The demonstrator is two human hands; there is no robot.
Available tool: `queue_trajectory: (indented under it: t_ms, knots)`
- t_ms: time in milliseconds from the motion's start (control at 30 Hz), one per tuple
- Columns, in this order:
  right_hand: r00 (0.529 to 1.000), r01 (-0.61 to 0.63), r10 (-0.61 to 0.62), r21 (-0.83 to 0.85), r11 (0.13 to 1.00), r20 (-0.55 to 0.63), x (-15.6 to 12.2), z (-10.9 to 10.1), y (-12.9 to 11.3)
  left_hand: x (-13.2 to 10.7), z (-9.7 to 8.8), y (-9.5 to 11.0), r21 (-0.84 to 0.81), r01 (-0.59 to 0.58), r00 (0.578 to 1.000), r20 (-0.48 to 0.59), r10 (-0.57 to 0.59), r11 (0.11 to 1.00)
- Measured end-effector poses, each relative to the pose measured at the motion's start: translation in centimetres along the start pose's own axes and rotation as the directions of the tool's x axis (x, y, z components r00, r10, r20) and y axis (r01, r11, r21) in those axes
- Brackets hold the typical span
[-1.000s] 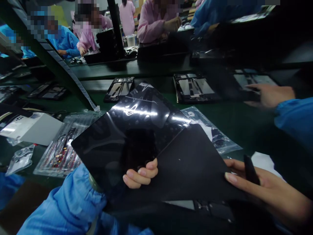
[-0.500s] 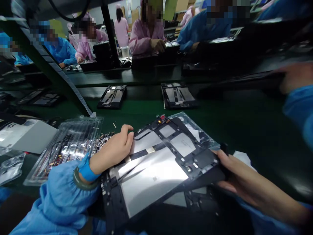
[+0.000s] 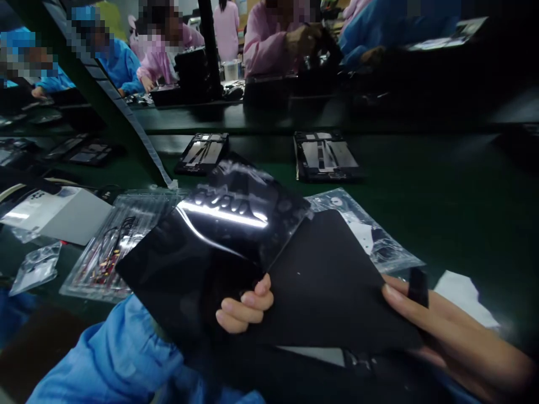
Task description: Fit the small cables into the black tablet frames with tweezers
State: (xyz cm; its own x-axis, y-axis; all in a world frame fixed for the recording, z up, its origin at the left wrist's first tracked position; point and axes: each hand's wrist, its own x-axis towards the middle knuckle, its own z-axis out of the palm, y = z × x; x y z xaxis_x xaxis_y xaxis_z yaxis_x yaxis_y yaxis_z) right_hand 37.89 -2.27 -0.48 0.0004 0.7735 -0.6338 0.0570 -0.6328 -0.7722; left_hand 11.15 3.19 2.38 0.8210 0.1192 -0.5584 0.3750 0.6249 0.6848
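Observation:
My left hand is closed round the edge of a tablet screen assembly, its glossy black face turned up and tilted. Clear protective film, wrinkled and shiny, covers the upper part of that face. A matte black flat panel lies beside and partly behind it. My right hand grips this panel at its right edge, thumb on top and the other fingers mostly hidden underneath. Below the panel, part of another tablet frame with a silvery plate shows in the dark.
Two opened tablet frames lie on the green bench beyond. At left are a clear plastic tray of small cable parts and a white box. A plastic bag and white paper lie at right. Co-workers sit opposite.
The tablet assembly in my left hand has been turned over, from its inner side to its glossy face. The matte panel at my right hand is now uncovered. A co-worker's arm at right has left view.

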Motion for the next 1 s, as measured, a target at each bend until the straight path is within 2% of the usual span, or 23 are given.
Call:
queue_trajectory:
  t_ms: [67,133,267,400,700,733,800,867,900,967,1000]
  knots:
    - [0.993,-0.116,0.117,0.069,0.991,-0.013,0.7,-0.5,0.9,0.9,-0.5,-1.2,-0.174,0.087,0.99,0.129,-0.065,0.981]
    - [0.979,-0.192,0.198,0.099,0.976,-0.054,1.4,-1.0,1.5,1.9,-1.2,-2.7,-0.252,0.128,0.983,0.158,-0.09,0.959]
    - [0.963,-0.233,0.245,0.105,0.967,-0.117,2.0,-1.1,1.6,3.0,-1.9,-4.4,-0.32,0.083,0.994,0.089,-0.057,0.944]
    - [0.957,-0.247,0.261,0.115,0.962,-0.128,1.8,-0.8,1.3,2.8,-1.4,-4.3,-0.369,0.072,0.997,0.009,-0.074,0.926]
    - [0.961,-0.234,0.251,0.137,0.963,-0.12,2.0,-1.1,1.9,2.9,-1.1,-3.6,-0.242,0.136,0.991,0.038,-0.13,0.961]
    - [0.961,-0.231,0.248,0.138,0.963,-0.123,2.0,-1.1,1.9,3.0,-1.0,-3.6,-0.219,0.133,0.991,0.018,-0.132,0.967]
    - [0.96,-0.231,0.248,0.135,0.964,-0.131,2.0,-1.0,1.8,3.1,-0.8,-3.3,-0.144,0.09,0.988,-0.113,-0.107,0.985]
    - [0.959,-0.234,0.25,0.122,0.965,-0.136,1.9,-0.8,1.6,3.1,-0.5,-2.9,-0.028,0.026,0.95,-0.31,-0.033,0.999]
    - [0.96,-0.233,0.247,0.113,0.966,-0.132,1.7,-0.7,1.5,3.1,-0.5,-2.6,0.041,-0.005,0.911,-0.413,0.021,0.999]
    - [0.967,-0.211,0.22,0.081,0.974,-0.13,1.5,-0.5,1.2,2.7,-0.7,-1.7,0.176,-0.047,0.797,-0.587,0.143,0.983]
    - [0.975,-0.176,0.18,0.044,0.983,-0.133,1.5,-0.4,1.1,2.3,-1.0,-1.3,0.243,-0.064,0.71,-0.67,0.215,0.968]
